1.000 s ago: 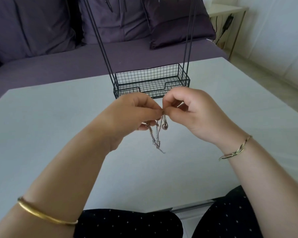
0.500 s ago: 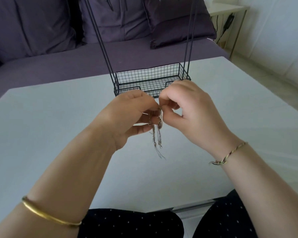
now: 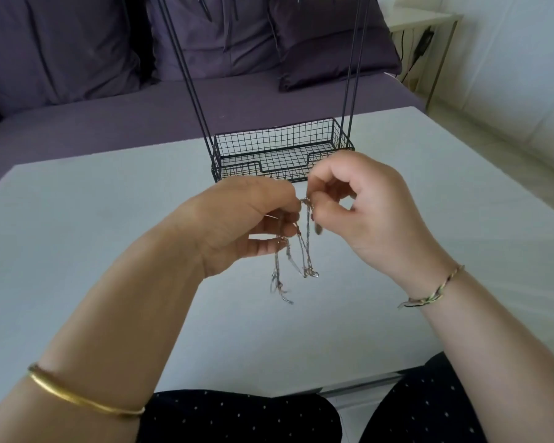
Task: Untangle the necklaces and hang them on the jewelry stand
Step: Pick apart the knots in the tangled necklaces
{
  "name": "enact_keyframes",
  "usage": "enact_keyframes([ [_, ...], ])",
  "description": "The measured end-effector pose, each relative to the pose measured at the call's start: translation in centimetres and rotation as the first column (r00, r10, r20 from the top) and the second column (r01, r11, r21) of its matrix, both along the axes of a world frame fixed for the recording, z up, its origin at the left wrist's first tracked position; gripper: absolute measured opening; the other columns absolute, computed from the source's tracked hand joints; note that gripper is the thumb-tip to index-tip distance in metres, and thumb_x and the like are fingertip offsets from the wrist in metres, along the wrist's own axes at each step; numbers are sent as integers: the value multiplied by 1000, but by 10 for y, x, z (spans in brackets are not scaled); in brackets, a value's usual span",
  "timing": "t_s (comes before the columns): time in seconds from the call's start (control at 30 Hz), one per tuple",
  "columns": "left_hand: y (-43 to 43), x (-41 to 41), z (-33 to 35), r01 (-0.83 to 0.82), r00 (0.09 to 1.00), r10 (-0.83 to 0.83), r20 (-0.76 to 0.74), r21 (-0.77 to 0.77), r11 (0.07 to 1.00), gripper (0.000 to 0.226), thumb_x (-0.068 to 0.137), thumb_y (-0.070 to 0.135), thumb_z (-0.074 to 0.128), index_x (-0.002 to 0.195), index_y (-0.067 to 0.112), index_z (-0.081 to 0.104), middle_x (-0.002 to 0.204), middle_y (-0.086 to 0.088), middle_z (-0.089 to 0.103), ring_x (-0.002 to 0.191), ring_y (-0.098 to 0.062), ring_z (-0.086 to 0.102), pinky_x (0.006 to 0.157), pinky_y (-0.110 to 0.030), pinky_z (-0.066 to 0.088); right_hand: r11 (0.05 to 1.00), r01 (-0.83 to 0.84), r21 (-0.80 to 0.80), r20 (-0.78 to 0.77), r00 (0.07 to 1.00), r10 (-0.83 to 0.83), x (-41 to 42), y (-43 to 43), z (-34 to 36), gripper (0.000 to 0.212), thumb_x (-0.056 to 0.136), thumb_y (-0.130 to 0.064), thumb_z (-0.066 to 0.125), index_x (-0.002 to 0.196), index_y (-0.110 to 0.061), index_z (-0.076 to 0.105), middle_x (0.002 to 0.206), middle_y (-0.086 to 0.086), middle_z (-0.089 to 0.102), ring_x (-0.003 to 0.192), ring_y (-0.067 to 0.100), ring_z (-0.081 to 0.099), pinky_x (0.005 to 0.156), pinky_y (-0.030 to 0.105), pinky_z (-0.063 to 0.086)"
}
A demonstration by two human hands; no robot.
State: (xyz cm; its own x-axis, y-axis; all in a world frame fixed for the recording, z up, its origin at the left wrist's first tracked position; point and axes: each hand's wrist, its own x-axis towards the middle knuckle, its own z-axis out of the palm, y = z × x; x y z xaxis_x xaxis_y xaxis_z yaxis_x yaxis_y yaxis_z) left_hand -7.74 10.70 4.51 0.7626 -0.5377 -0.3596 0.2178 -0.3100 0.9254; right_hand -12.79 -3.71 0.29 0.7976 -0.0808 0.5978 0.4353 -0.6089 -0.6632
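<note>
- Left hand (image 3: 247,225) and right hand (image 3: 362,212) both pinch the tangled necklaces (image 3: 301,251) above the table (image 3: 77,235).
- Jewelry stand (image 3: 282,155) sits just beyond the hands.

A plain, smooth gold bangle (image 3: 80,398) was worn well up the left forearm (image 3: 125,314), behind the left hand (image 3: 247,225). A thin cord bracelet (image 3: 435,292), plaited from pale and dark strands and knotted at one side, was tied round the wrist of the right hand (image 3: 365,212). The lap was covered by dark fabric (image 3: 237,417) scattered with small white dots.
</note>
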Motion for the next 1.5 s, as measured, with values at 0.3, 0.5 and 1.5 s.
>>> enact_keyframes([
  [0.3,-4,-1,-4,-64,997,60,-37,-88,994,17,84,8,52,68,14,53,63,1,55,51,-8,46,53,-22,42,992,61,107,-63,996,-55,-2,-1,0,13,75,-2,58,77,-14,60,71,-10,58,65,5,55,60,13,43],
  [0.5,-3,-1,-5,-91,996,91,1,-109,990,16,83,3,55,70,14,56,65,0,57,53,-8,49,55,-21,43,956,70,284,-183,983,-18,-7,0,5,20,71,-1,60,70,-20,65,59,-10,60,55,4,51,54,15,42],
  [1.5,-4,-3,-10,-181,961,192,198,-73,981,11,88,8,62,81,12,68,75,-3,73,69,-7,69,69,-23,51,916,238,324,-309,941,-136,-5,13,0,8,75,-12,71,69,-16,67,64,0,69,60,14,62,62,40,56],
])
